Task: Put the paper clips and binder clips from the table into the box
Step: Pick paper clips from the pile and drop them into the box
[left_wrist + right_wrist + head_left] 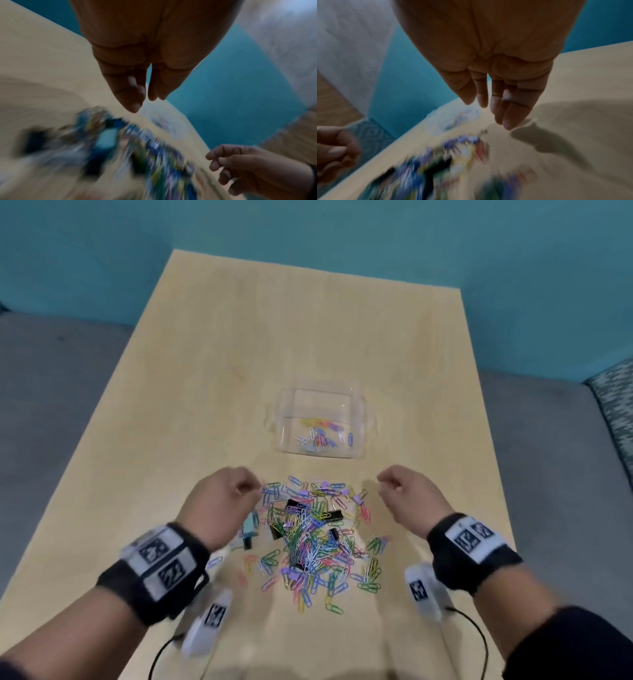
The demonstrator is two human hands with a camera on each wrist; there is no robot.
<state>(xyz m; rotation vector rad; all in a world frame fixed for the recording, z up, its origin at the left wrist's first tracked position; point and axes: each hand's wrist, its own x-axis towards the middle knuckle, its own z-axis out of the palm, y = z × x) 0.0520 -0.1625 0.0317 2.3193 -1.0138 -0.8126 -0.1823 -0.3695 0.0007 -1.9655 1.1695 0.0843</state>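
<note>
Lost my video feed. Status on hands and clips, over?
Left hand and right hand empty, above the clip pile. Few paper clips in clear box; most on table. Nothing blocking.

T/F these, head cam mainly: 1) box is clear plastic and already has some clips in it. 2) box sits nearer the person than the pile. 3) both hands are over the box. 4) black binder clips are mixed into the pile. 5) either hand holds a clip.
1) True: the clear box holds a few coloured paper clips.
2) False: the box lies beyond the pile.
3) False: left hand and right hand flank the pile's far end, short of the box.
4) True: black binder clips show among it.
5) False: the wrist views show both hands with nothing in them.
</note>
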